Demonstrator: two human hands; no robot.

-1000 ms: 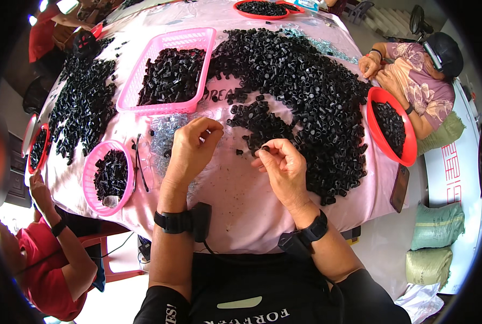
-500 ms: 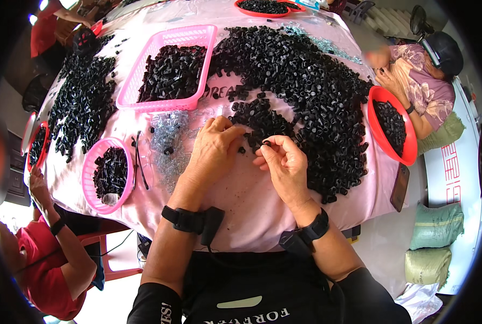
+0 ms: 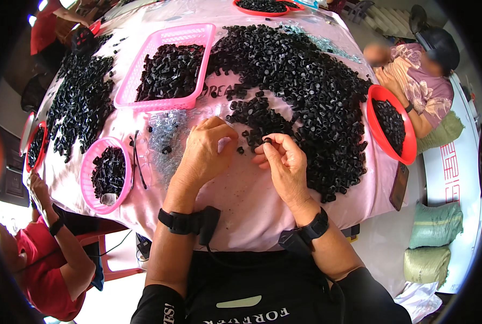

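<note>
My right hand [image 3: 285, 162] pinches a small black plastic cap [image 3: 267, 141] between thumb and forefinger, at the near edge of a big heap of similar black caps [image 3: 316, 102]. To its left, my left hand [image 3: 207, 150] is curled, thumb and fingers drawn together; whatever lies between them is hidden. It hovers beside a scatter of small clear plastic pieces [image 3: 168, 141]. A few loose caps lie on the pink cloth between the two hands.
A pink basket [image 3: 123, 89] and a round pink basket [image 3: 87, 183] hold black parts. At right are a red bowl [image 3: 375, 127] and a phone [image 3: 399, 187]. Another black heap [image 3: 79, 102] lies left. Co-workers sit at both sides; another person stands at the far left.
My left hand has shifted slightly left, away from the right hand, and its fingers have curled in. The right hand stays in place with its cap.
</note>
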